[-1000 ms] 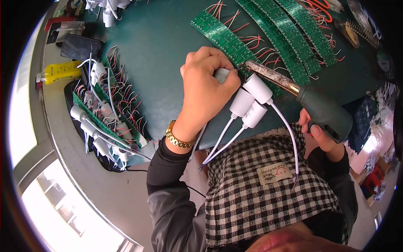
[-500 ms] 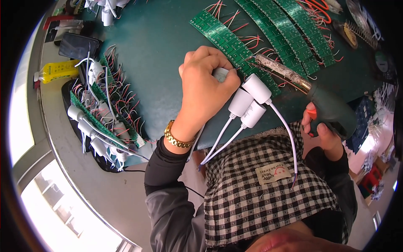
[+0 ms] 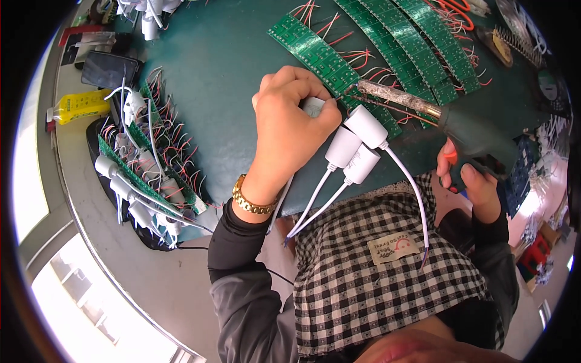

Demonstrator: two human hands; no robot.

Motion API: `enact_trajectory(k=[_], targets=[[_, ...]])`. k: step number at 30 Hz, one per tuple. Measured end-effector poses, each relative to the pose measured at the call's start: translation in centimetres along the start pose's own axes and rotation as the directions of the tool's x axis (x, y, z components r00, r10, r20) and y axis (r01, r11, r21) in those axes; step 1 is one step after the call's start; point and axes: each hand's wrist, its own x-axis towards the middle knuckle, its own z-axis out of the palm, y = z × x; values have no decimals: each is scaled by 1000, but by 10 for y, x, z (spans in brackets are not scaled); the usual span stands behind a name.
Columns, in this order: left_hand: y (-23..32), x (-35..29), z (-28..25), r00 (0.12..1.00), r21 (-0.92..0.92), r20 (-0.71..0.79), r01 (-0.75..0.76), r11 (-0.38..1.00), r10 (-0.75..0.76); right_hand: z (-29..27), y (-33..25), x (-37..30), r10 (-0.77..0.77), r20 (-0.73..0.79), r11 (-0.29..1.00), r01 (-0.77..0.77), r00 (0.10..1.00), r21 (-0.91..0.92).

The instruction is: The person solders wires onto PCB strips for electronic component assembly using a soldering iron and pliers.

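Note:
My left hand (image 3: 292,124), with a gold watch (image 3: 252,196) at its wrist, is closed on a white cylindrical cable housing (image 3: 313,107), mostly covered by the fingers. Its fingertips are at the edge of a green circuit board strip (image 3: 318,53). Just right of them, three more white cable housings (image 3: 366,125) lean against the strip, their leads hanging over the table edge. My right hand (image 3: 469,177) grips a dark soldering gun (image 3: 478,133) with an orange trigger. Its long metal barrel points left, and the thin tip is by the strip near my left fingers; contact is unclear.
More circuit board strips (image 3: 396,45) with red and white wires lie at the far right. Wired boards with white housings (image 3: 142,175) are heaped on the left. Beyond them are a yellow bottle (image 3: 82,106) and a phone (image 3: 109,69). A brush (image 3: 519,45) lies far right.
The soldering gun has shifted slightly left, its barrel closer to my left fingers. My left hand keeps its hold on the housing, and the whole view has shifted a little.

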Motion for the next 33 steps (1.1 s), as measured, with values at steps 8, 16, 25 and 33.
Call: enact_trajectory(k=[8,16,25,33], targets=[[4,0,-2,1000,49,18,-22,999,21,-5,-3,2,24,30,1000,-24,999,-20],[1,0,1,999,26,-23,-31,999,31,-7,-7,1,-4,89,990,16,996,-139],[1,0,0,1000,6,-17,-17,1000,17,-4,-13,7,-86,149,980,111,985,-166],[1,0,1,999,12,-13,-32,999,33,-17,-7,-4,16,168,919,52,986,-390]])
